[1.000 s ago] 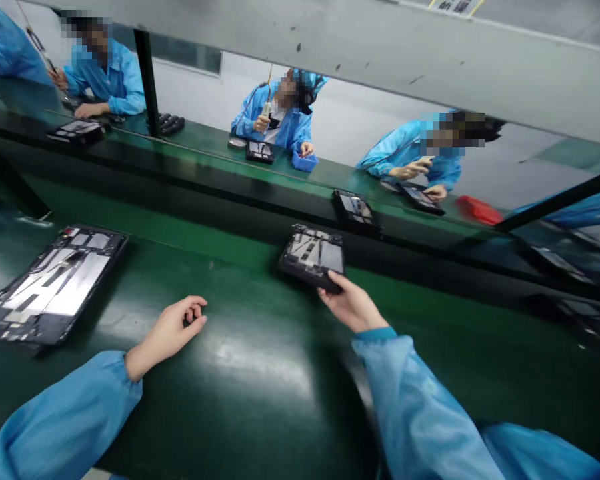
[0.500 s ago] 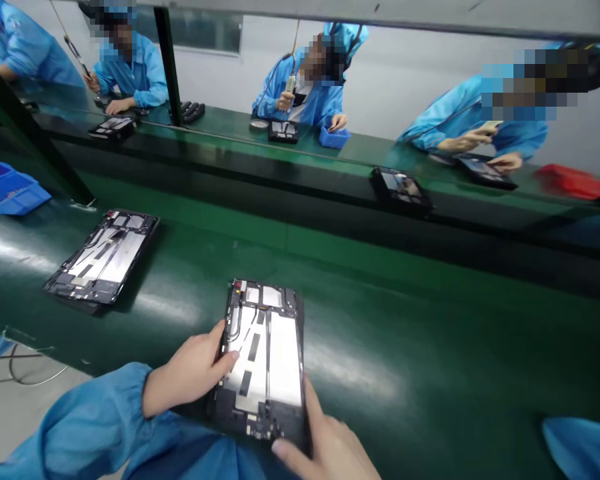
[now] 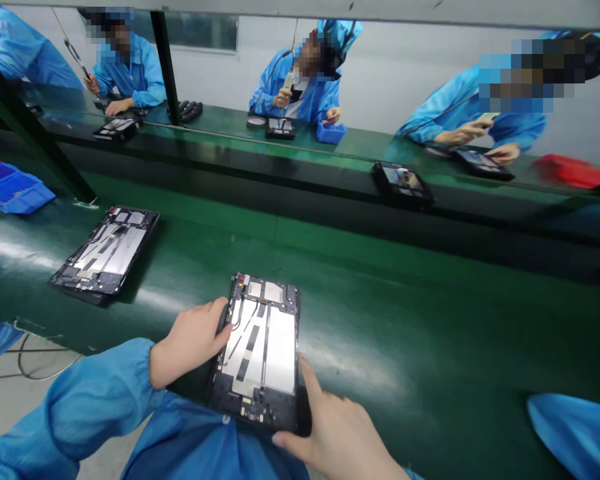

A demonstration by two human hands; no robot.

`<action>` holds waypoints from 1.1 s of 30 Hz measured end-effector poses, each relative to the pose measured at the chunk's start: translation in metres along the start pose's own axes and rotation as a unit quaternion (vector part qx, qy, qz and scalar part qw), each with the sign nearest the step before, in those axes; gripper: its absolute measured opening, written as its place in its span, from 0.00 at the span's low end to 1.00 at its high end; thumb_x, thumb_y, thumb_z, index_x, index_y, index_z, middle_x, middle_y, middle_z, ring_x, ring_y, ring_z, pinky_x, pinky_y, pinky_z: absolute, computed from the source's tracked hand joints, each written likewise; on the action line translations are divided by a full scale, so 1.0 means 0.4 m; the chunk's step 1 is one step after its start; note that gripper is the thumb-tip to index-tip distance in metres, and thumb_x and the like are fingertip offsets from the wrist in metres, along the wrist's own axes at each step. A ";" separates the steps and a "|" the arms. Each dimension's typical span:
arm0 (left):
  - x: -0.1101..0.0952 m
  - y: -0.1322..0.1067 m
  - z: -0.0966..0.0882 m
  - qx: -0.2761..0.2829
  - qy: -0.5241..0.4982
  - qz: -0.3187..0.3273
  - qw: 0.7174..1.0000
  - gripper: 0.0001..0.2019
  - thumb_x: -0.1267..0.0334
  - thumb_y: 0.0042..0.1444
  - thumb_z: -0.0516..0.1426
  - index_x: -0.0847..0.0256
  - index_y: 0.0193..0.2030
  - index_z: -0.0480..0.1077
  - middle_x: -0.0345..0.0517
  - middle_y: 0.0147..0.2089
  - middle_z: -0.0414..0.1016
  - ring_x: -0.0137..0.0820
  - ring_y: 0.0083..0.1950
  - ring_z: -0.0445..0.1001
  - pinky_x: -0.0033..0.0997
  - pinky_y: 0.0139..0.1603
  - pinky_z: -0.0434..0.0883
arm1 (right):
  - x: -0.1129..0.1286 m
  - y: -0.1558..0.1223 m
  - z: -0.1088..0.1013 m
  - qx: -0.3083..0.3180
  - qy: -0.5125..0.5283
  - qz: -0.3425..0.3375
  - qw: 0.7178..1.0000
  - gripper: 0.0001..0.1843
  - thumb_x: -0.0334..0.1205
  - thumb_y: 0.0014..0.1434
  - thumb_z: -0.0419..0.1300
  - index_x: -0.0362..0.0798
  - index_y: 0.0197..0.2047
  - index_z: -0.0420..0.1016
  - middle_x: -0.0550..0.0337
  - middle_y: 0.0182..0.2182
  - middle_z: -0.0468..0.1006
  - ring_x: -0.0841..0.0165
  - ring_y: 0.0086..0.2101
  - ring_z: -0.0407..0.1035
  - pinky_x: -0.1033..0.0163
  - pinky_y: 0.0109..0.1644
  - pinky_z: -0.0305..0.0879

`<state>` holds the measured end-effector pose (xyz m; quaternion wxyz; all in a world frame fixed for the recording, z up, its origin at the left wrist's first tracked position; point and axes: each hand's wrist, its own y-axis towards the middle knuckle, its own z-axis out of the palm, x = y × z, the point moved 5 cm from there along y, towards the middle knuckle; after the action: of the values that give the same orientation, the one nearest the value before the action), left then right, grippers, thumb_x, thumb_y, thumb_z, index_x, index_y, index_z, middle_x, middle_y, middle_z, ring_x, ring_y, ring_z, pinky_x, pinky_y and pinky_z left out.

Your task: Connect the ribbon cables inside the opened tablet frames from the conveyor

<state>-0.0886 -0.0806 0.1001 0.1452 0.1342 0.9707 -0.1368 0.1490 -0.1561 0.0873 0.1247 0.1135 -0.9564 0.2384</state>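
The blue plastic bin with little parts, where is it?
In the head view the blue plastic bin sits at the far left edge, on the green belt, left of the second opened black tablet.

Glossy green conveyor belt (image 3: 430, 333), black upright post (image 3: 166, 67), pale wall (image 3: 405, 73), grey floor (image 3: 10, 373).

No legible text, label or number anywhere.

From my remote seat I saw a second opened tablet (image 3: 105, 251) lying on the green tabletop (image 3: 380, 313), well left. Blue bins (image 3: 15, 193) sat at the far left edge. Across the line, people in blue coats (image 3: 305, 93) worked over other tablets (image 3: 403, 183), near a red tray (image 3: 570, 171).
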 end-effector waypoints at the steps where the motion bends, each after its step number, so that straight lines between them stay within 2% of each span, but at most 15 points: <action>1: -0.014 0.011 -0.012 -0.020 0.024 0.005 1.000 0.16 0.58 0.64 0.47 0.62 0.53 0.67 0.52 0.41 0.78 0.43 0.41 0.78 0.38 0.40 0.72 | -0.006 0.010 -0.021 -0.007 -0.002 -0.006 1.000 0.56 0.56 0.47 0.68 0.45 0.71 0.47 0.51 0.33 0.82 0.48 0.33 0.78 0.53 0.34 0.68; 4: -0.074 0.049 -0.018 -0.026 0.084 0.046 0.995 0.10 0.67 0.61 0.49 0.64 0.41 0.71 0.54 0.38 0.77 0.43 0.41 0.77 0.37 0.40 0.72 | -0.024 0.076 -0.091 -0.078 0.004 -0.014 0.997 0.45 0.61 0.54 0.62 0.49 0.68 0.54 0.51 0.39 0.81 0.53 0.35 0.76 0.55 0.36 0.67; 7: -0.115 0.085 -0.008 -0.015 0.117 0.006 0.993 0.12 0.74 0.57 0.49 0.70 0.42 0.72 0.60 0.38 0.76 0.45 0.40 0.78 0.38 0.36 0.72 | -0.030 0.177 -0.149 -0.197 0.004 -0.026 0.980 0.32 0.57 0.62 0.56 0.44 0.62 0.64 0.47 0.47 0.77 0.55 0.43 0.73 0.55 0.45 0.66; 10: -0.143 0.110 -0.003 0.000 0.114 -0.032 0.993 0.12 0.76 0.58 0.50 0.72 0.43 0.73 0.64 0.37 0.76 0.45 0.41 0.79 0.36 0.36 0.73 | -0.022 0.277 -0.176 -0.270 -0.033 -0.029 0.962 0.27 0.54 0.64 0.54 0.42 0.56 0.72 0.44 0.51 0.75 0.52 0.48 0.68 0.52 0.50 0.64; 12: -0.160 0.122 -0.002 0.021 0.102 -0.025 0.994 0.11 0.76 0.57 0.52 0.72 0.42 0.74 0.63 0.37 0.76 0.43 0.42 0.79 0.35 0.38 0.73 | -0.015 0.336 -0.184 -0.277 -0.044 -0.007 0.960 0.27 0.56 0.64 0.53 0.42 0.51 0.76 0.43 0.49 0.75 0.49 0.47 0.68 0.49 0.48 0.64; 16: -0.169 0.140 -0.012 0.064 0.075 -0.017 0.995 0.11 0.77 0.56 0.52 0.69 0.38 0.76 0.60 0.35 0.78 0.43 0.41 0.79 0.37 0.39 0.73 | 0.011 0.431 -0.188 -0.223 -0.016 0.025 0.974 0.29 0.60 0.64 0.49 0.47 0.40 0.83 0.44 0.42 0.79 0.48 0.43 0.71 0.50 0.42 0.63; 20: -0.138 0.127 -0.021 0.064 0.058 -0.021 0.996 0.10 0.73 0.54 0.54 0.67 0.39 0.75 0.61 0.38 0.79 0.46 0.42 0.79 0.39 0.39 0.74 | 0.042 0.481 -0.182 -0.208 0.063 -0.004 0.976 0.19 0.53 0.62 0.55 0.53 0.37 0.84 0.52 0.40 0.81 0.55 0.42 0.73 0.57 0.39 0.62; 23: -0.077 0.093 -0.025 0.010 0.040 -0.075 0.996 0.11 0.67 0.54 0.54 0.66 0.43 0.73 0.61 0.39 0.79 0.49 0.41 0.79 0.42 0.38 0.73 | 0.049 0.484 -0.174 -0.243 0.113 -0.023 0.963 0.13 0.47 0.60 0.58 0.53 0.36 0.83 0.58 0.39 0.82 0.59 0.41 0.73 0.59 0.42 0.61; 26: -0.002 0.057 -0.019 -0.032 0.023 -0.151 0.988 0.11 0.65 0.56 0.50 0.63 0.41 0.71 0.56 0.36 0.79 0.48 0.39 0.79 0.42 0.38 0.72 | 0.051 0.456 -0.172 -0.299 0.124 -0.043 0.945 0.09 0.46 0.58 0.61 0.52 0.32 0.81 0.59 0.36 0.82 0.59 0.40 0.71 0.57 0.46 0.59; 29: 0.057 0.034 0.004 -0.028 0.027 -0.205 0.978 0.09 0.63 0.57 0.50 0.61 0.38 0.70 0.54 0.34 0.78 0.47 0.38 0.79 0.40 0.37 0.70 | 0.055 0.416 -0.169 -0.322 0.134 -0.059 0.936 0.07 0.44 0.56 0.63 0.52 0.29 0.79 0.61 0.31 0.81 0.60 0.39 0.71 0.58 0.46 0.58; 31: 0.079 0.030 0.020 -0.033 0.024 -0.212 0.976 0.09 0.61 0.58 0.51 0.61 0.39 0.70 0.53 0.35 0.78 0.46 0.38 0.78 0.39 0.36 0.69 | 0.057 0.389 -0.164 -0.325 0.136 -0.063 0.934 0.06 0.40 0.55 0.64 0.51 0.27 0.77 0.61 0.28 0.79 0.61 0.37 0.70 0.59 0.44 0.57; 33: 0.085 0.036 0.027 -0.067 -0.001 -0.179 0.982 0.10 0.60 0.58 0.52 0.61 0.43 0.69 0.52 0.38 0.77 0.43 0.39 0.77 0.37 0.36 0.68 | 0.059 0.367 -0.155 -0.325 0.127 -0.068 0.935 0.07 0.37 0.54 0.64 0.50 0.25 0.74 0.62 0.25 0.77 0.63 0.33 0.70 0.60 0.42 0.57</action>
<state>-0.1129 -0.0630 0.0762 0.1279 -0.0520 0.9858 -0.0953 0.0975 -0.0034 0.0844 0.2915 0.1005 -0.9478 -0.0816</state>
